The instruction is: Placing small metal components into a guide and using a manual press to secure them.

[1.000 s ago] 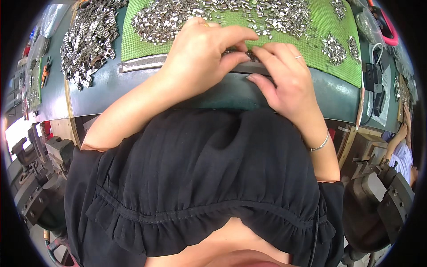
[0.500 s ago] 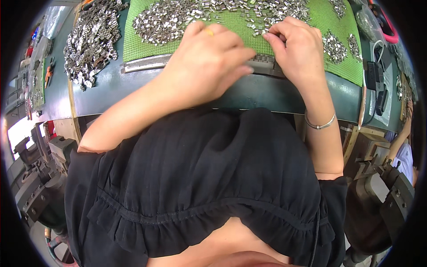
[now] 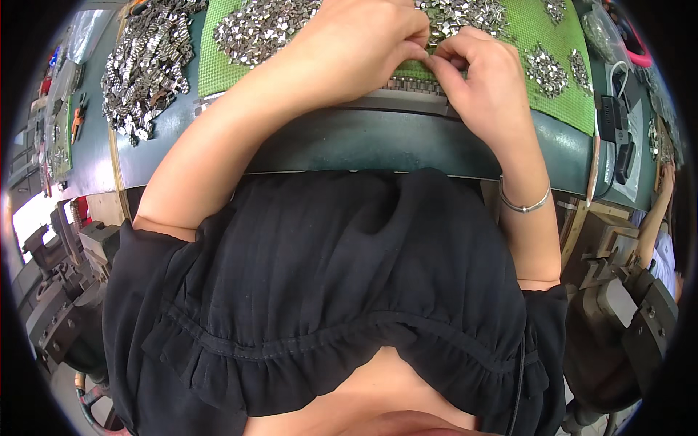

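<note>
My left hand (image 3: 363, 47) reaches over the green mat (image 3: 538, 27), its thumb and fingers pinched together. Just to its right, my right hand (image 3: 483, 78) is also closed in a pinch, the fingertips of both almost touching. Whatever lies between the fingers is too small or hidden to make out. Below the hands, a long metal bar (image 3: 392, 100) runs along the mat's near edge, with a row of small metal links (image 3: 414, 85) on it. My left forearm covers part of the bar. Loose metal links are heaped at the left (image 3: 265, 33) and behind my right hand (image 3: 469, 16).
A large pile of linked metal strips (image 3: 145, 65) lies on the dark green table (image 3: 327, 145) at the left, near orange-handled pliers (image 3: 77, 120). Smaller link heaps (image 3: 547, 71) sit on the mat's right. Beyond are a black device (image 3: 612, 120) and another person's arm (image 3: 658, 214).
My left hand has moved forward and right, from above the bar to my right hand's fingertips. The right hand has barely shifted.
</note>
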Action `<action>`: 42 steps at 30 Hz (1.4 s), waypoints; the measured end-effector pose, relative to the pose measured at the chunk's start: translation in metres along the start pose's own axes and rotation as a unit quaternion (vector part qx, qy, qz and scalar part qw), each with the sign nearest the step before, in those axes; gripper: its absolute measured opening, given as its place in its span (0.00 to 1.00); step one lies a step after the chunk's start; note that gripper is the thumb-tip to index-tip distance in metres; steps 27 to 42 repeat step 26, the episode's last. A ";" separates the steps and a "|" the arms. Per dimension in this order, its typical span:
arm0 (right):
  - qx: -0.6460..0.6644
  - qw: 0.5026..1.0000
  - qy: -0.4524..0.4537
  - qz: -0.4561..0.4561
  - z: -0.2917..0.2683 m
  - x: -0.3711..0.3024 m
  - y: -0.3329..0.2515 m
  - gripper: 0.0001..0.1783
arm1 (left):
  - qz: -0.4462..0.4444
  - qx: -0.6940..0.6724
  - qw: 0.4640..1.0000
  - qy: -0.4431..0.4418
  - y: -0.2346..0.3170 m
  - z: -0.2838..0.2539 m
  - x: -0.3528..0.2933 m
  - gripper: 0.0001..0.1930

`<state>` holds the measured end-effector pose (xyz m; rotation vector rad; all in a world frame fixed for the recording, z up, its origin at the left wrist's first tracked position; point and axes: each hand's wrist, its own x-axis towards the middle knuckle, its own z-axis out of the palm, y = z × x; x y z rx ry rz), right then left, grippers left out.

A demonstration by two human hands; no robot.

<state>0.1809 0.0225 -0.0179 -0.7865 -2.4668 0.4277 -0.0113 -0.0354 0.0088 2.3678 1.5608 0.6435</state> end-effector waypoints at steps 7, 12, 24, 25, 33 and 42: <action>-0.017 0.999 0.007 -0.046 0.002 0.004 0.006 0.06 | 0.013 0.020 1.000 0.006 0.009 0.003 -0.029 0.03; -0.043 0.996 0.038 -0.070 -0.008 0.001 -0.005 0.06 | 0.092 0.080 0.989 0.087 0.010 0.010 -0.046 0.07; 0.169 0.982 0.076 -0.029 0.012 -0.022 -0.024 0.16 | 0.056 0.120 0.991 0.023 -0.026 0.002 0.010 0.06; 0.169 0.982 0.072 -0.029 0.011 -0.022 -0.024 0.17 | 0.059 0.152 0.987 0.009 -0.025 0.002 0.011 0.07; 0.167 0.983 0.073 -0.027 0.011 -0.022 -0.023 0.17 | 0.064 0.182 0.981 -0.007 -0.024 0.003 0.013 0.07; 0.167 0.983 0.073 -0.027 0.011 -0.022 -0.023 0.17 | 0.064 0.182 0.981 -0.007 -0.024 0.003 0.013 0.07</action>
